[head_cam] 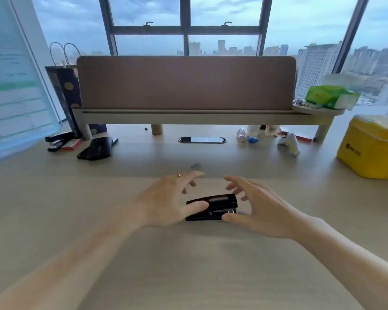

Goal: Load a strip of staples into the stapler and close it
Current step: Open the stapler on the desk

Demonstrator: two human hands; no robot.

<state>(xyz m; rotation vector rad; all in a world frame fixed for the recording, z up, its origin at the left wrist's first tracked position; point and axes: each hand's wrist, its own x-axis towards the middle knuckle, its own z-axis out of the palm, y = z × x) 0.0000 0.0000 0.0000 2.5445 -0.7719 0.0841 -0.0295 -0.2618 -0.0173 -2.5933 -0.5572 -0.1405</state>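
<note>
A small black stapler (220, 206) lies on the light wooden desk (188, 253) at the centre, its top arm down and a metal front end showing. My left hand (168, 202) hovers at its left side with fingers spread and the thumb touching the stapler's left end. My right hand (258, 206) is at its right side, fingers apart, thumb close to the base. Neither hand grips it. A small grey strip of staples (196, 166) lies on the desk beyond my left fingers.
A second black stapler (58, 140) and a red staple box (71, 144) sit at the back left beside a dark phone (98, 148). A yellow tin (372, 146) stands at the right. A shelf with a brown divider panel (186, 83) runs along the back.
</note>
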